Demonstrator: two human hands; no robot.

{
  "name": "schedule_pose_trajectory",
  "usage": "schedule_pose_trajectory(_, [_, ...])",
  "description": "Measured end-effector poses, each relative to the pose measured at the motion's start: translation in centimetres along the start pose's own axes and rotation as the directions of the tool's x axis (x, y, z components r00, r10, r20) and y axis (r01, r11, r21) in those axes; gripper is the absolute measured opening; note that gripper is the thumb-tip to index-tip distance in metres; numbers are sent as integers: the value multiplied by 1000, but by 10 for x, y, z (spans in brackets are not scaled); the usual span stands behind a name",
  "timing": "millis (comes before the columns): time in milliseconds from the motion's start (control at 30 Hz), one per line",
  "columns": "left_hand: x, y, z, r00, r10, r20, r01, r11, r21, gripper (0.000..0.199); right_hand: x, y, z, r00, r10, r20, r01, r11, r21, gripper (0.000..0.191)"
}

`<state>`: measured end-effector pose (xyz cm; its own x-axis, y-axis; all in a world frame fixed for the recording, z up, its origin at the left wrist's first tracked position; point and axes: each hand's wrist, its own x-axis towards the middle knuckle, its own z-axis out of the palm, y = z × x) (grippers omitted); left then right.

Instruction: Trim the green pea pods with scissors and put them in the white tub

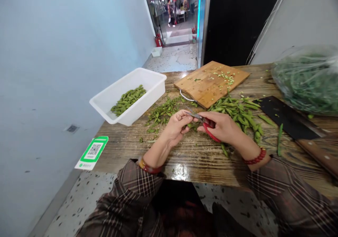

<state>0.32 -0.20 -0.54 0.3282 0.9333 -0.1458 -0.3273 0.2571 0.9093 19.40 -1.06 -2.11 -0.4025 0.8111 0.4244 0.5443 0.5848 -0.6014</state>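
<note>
Between clamped right fingers (209, 115): red scissors (211, 133) | blades (194, 115) just beside left fingers (181, 114) | left grip: cannot tell

The wooden table (126, 156) (dark-grained) bears pods (241, 112), tub (145, 103), board (206, 83), cleaver (286, 119).

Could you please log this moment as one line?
right hand: holds red-handled scissors | left hand: near the blades | white tub: green pods inside | cutting board: pale bits on top
</note>
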Motion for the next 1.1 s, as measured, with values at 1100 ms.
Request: schedule_pose_trajectory(1100, [32, -24, 26, 938, 161, 307, -343, 301, 890, 6, 8, 14, -31, 899, 268, -347, -248, 963, 103, 42])
